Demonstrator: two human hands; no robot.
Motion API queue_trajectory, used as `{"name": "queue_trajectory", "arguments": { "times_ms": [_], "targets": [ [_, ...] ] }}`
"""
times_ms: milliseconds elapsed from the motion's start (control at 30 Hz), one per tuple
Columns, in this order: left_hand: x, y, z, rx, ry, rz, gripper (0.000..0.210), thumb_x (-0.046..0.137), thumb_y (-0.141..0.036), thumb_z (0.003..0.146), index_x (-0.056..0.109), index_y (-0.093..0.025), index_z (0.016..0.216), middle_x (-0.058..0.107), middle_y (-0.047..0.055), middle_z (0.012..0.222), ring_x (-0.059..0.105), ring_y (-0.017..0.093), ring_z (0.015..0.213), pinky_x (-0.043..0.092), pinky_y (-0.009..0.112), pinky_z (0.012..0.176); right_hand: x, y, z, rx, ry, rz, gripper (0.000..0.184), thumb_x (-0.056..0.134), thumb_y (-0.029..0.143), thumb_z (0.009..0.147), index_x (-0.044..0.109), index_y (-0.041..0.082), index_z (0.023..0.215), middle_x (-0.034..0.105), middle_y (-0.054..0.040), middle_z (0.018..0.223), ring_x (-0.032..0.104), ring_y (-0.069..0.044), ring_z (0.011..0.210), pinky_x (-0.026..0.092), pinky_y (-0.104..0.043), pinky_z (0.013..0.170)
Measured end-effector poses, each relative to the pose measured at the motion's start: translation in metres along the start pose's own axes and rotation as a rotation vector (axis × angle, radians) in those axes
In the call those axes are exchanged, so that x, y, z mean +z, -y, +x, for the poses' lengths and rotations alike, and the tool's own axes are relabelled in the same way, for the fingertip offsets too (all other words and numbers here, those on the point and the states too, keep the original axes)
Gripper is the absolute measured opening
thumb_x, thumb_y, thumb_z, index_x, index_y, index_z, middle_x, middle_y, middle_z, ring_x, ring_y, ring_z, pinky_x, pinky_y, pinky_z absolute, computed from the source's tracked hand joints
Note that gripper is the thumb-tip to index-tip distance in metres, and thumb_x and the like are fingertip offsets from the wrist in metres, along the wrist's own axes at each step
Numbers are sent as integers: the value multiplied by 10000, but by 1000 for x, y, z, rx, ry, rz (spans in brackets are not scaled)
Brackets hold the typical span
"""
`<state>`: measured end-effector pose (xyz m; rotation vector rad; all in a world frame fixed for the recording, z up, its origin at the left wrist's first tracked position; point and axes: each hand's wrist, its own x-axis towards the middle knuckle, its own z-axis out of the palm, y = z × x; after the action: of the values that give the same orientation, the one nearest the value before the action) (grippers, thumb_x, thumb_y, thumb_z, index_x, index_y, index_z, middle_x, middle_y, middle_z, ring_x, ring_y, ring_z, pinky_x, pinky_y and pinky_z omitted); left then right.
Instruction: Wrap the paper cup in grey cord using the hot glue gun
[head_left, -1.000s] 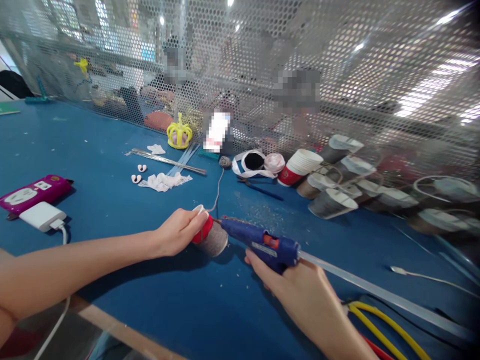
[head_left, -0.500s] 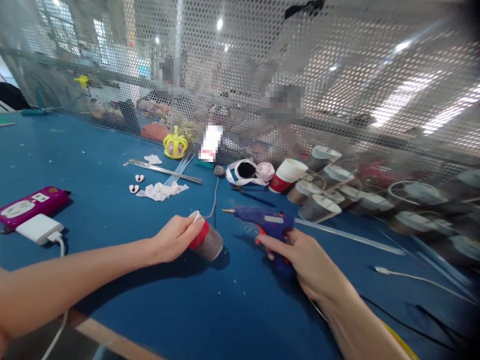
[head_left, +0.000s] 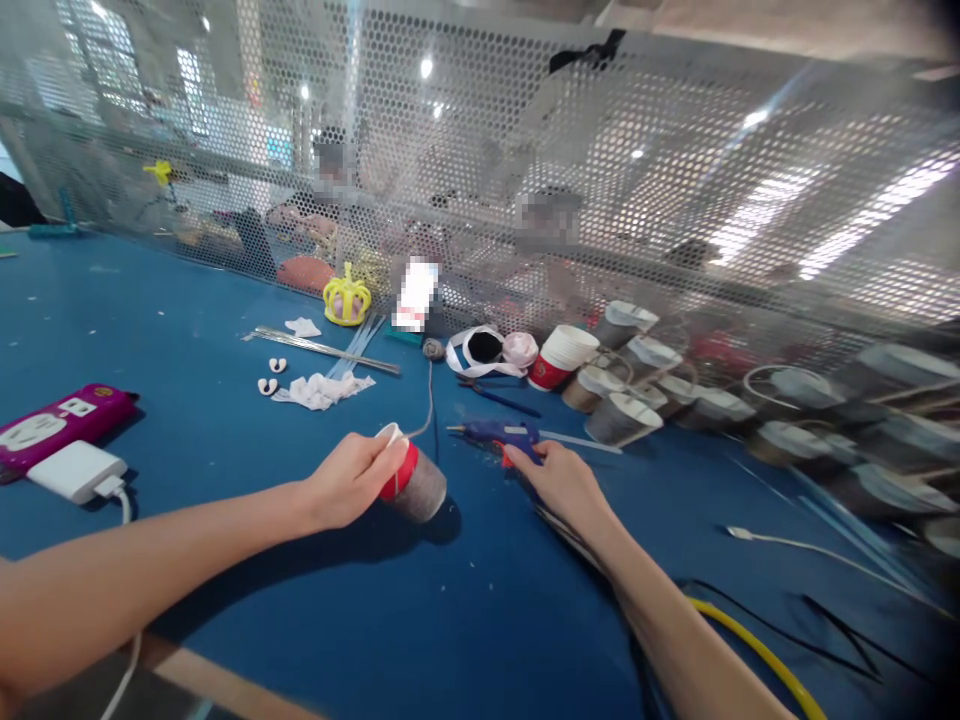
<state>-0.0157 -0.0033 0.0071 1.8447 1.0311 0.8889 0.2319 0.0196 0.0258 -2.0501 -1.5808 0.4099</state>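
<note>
Both hands are full. Left hand (head_left: 358, 478) has its thumb and fingers closed around the rim end of a cup (head_left: 424, 490). Right hand (head_left: 564, 482) is wrapped around the grip of a blue glue gun (head_left: 495, 434). The cup sits between the two hands, and the left hand is the nearer one because it has hold of it. The cup is tipped, not upright: its long way runs from the white rim by the left thumb out to the grey bottom, which points to the right and back toward the person. The glue gun lies nearly sideways, out past the cup, with its tip pointing left. The tip is near the cup but not touching it. Grey yarn (head_left: 431, 402) runs from the rim to a small ball (head_left: 433, 349) farther out past both hands. Whether the cup touches the blue surface (head_left: 480, 640) is hard to tell.
</note>
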Motion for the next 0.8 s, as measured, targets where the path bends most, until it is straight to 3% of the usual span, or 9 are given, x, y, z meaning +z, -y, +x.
{"name": "queue_trajectory", "arguments": {
  "times_ms": [100,167,267,333,400,500,600,800],
  "targets": [
    [-1,-1,0,24,10,21,402,233,-388,868,346,-154,560,299,-42,524,273,77,509,268,209,484,-6,10,-6,-75,-65,-83,201,557,355,662,536,177,571,595,-120,765,526,-302,889,368,-394,710],
    [-1,-1,0,34,10,44,394,232,-385,871,331,-160,563,293,-47,513,269,76,499,260,209,481,-6,26,-15,-144,-12,-77,231,510,370,715,594,165,651,603,-112,827,523,-270,891,361,-379,742],
    [-1,-2,-1,55,13,86,380,239,-365,872,310,-165,557,294,-51,503,268,74,483,248,210,474,2,53,-27,-221,249,48,385,389,454,796,654,180,739,639,-46,759,560,-165,711,401,-291,655],
    [-1,-3,-2,83,17,110,376,241,-346,871,310,-164,549,294,-50,510,267,71,481,243,210,473,13,68,-33,-158,514,355,436,386,484,797,660,148,762,645,-61,816,553,-151,752,399,-272,659],
    [-1,-5,-3,121,31,121,375,243,-326,870,314,-161,541,296,-49,517,270,70,482,245,208,474,24,79,-36,-98,619,631,386,493,478,745,655,127,731,640,-59,769,539,-142,739,389,-267,663],
    [-2,-6,-4,176,58,133,362,253,-286,866,325,-157,535,322,-46,517,289,68,484,260,204,484,35,88,-38,-41,585,861,292,636,415,641,625,138,735,610,-12,690,511,-109,635,388,-263,633],
    [-2,-7,-4,177,74,151,352,263,-267,860,340,-151,536,347,-45,513,305,65,479,267,202,487,35,90,-40,-33,522,926,256,680,368,593,594,155,704,591,16,696,497,-90,636,389,-245,640],
    [-1,-6,-1,-6,71,-52,398,282,-384,844,390,-132,556,307,-50,505,276,62,487,242,195,463,20,81,-45,-183,300,929,194,625,344,682,577,157,695,615,-2,716,470,-82,616,366,-230,594]
  ]
}}
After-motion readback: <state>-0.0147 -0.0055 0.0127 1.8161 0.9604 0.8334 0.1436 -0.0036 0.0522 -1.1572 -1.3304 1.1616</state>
